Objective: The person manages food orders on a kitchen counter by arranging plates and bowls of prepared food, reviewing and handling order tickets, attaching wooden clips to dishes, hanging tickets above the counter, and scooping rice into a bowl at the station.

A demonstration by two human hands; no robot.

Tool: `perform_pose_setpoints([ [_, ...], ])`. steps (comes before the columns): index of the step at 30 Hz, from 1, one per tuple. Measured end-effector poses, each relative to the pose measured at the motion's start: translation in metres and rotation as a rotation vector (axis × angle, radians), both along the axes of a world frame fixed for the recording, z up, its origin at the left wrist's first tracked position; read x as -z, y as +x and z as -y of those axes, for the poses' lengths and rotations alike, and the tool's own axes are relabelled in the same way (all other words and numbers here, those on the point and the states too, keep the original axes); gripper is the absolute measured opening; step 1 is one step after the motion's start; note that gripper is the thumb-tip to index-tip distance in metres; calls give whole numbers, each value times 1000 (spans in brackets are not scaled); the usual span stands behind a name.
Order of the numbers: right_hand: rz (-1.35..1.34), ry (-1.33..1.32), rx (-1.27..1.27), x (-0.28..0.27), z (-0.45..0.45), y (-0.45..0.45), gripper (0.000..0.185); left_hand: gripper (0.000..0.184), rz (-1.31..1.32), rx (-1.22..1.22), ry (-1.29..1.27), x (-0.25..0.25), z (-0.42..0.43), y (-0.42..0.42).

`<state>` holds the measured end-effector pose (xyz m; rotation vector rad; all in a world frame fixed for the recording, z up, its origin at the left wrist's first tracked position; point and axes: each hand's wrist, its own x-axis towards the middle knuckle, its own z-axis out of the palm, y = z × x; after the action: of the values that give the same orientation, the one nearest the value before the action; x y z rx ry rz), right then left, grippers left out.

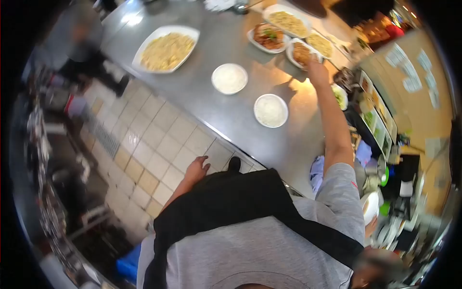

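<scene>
Hands: 2. From the middle of the view, the right hand (315,70) is between 1 and 2 o'clock, fingers bent at the edge of the brown-food bowl (299,51); I can't tell how tight. The left hand (196,170) is at 8 o'clock, loosely open with nothing in it, in front of the tiled floor (139,149).
Rice bowls: 2. The first rice bowl (229,78) is at 12 o'clock, the second rice bowl (270,111) between 1 and 2.
Yellow food: 3 dishes. The big dish (166,51) is at 11 o'clock; the long plate (288,24) and side plate (321,45) are near 1.
Red food: 1. The red-food bowl (269,37) is just beside the brown one, on its 10 o'clock side.
In the way: the right hand hides part of the brown-food bowl, and dishes crowd round it.
Other people: 2. A person (79,43) is at 10 o'clock; another person's hand (371,225) is at 4, at a white dish (369,207).
Table: 1, a shiny metal table (211,115).
</scene>
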<state>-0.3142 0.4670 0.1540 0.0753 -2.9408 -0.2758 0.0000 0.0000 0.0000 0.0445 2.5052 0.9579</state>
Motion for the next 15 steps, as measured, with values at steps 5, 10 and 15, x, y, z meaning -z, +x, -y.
perform_pose_setpoints([
  [5, 74, 45, 24, -50, 14, 1, 21, 38, 265, -265, 18, 65, 22, 64],
  [10, 69, -683, -167, -84, 99, 119, 24, 41, 411, -457, -23, 137, 88, 145],
  [15, 1141, -1343, -214, -41, 206, 257, 27, 43, 361, -447, 48, 154, 118, 157],
])
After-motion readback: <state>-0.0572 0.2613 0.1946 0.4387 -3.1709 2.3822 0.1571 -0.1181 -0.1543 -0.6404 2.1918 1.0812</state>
